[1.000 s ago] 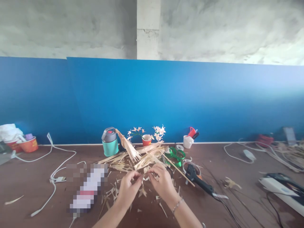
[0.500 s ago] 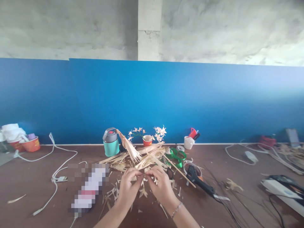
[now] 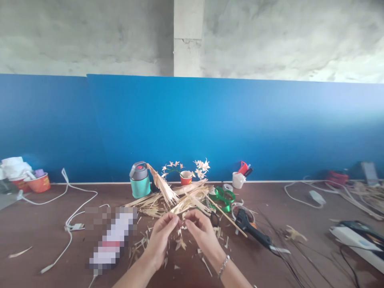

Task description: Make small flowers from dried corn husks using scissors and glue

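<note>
My left hand (image 3: 162, 236) and my right hand (image 3: 200, 231) are close together over the table, thumbs and fingertips pinched. Whatever lies between the fingertips is too small to make out; a pale bit shows there. Just below, a husk flower (image 3: 181, 243) lies on the table among pale scraps. Beyond my fingers rises a heap of dried corn husks (image 3: 183, 200). To the right of it sits a roll of green ribbon (image 3: 224, 197). A black glue gun (image 3: 251, 229) rests by a small bowl. Finished-looking husk flowers (image 3: 202, 168) stand near a red paper cup (image 3: 186, 178).
A turquoise flask (image 3: 140, 181) stands behind the husks. A white cup with pens (image 3: 239, 180) is at the back. White cables (image 3: 70, 212) and a blurred-out item (image 3: 112, 238) lie left. At right is a white and black device (image 3: 358, 242). A blue partition (image 3: 192, 128) closes the back.
My fingertips have drawn slightly apart, and my left thumb has lifted and straightened. The things on the table have stayed put.
</note>
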Demonstrator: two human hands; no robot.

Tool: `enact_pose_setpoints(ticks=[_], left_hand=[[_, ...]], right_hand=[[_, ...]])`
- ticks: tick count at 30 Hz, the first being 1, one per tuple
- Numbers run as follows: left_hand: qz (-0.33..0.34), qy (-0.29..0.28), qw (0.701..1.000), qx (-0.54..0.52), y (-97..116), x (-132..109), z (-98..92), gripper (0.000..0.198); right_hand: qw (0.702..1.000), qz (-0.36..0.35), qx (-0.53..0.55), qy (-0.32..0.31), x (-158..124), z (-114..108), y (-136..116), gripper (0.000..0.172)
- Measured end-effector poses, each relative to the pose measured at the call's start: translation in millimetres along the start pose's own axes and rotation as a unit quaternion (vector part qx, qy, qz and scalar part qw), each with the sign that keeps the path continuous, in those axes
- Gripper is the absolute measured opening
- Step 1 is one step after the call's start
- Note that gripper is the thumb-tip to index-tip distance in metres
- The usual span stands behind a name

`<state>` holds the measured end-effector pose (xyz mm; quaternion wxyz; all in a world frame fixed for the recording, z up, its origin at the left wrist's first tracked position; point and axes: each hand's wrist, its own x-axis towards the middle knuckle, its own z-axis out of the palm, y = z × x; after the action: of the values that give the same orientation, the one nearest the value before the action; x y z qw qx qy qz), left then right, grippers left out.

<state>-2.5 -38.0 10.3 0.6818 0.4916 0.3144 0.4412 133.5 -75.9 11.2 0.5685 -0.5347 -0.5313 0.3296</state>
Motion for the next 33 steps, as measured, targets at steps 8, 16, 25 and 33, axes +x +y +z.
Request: enact_pose_setpoints(ticks=[8,16,25,33], left_hand=[[-0.061,-0.037,0.995,-0.072,-11.6,5.0,-2.8,0.027],[-0.039,-0.055,0.995,0.077,-1.3,1.5,1.0,0.029],[0.052,-0.054,0.971,0.228,-1.6,-1.7,5.1,0.045],[0.014,-0.031,0.988,0.154,0.8,-5.4,9.8,0.042]], right_hand=[[0.996,-0.085,-0.005,-0.018,1.4,-0.9,0.5,0.015],[0.999,-0.037,0.014,0.021,5.3,-4.5,1.2,0.014],[0.998,0.007,0.059,0.003,7.0,-5.6,7.1,0.030],[0.987,0.045,0.134,-0.069,5.3,-13.6,-2.9,0.030]])
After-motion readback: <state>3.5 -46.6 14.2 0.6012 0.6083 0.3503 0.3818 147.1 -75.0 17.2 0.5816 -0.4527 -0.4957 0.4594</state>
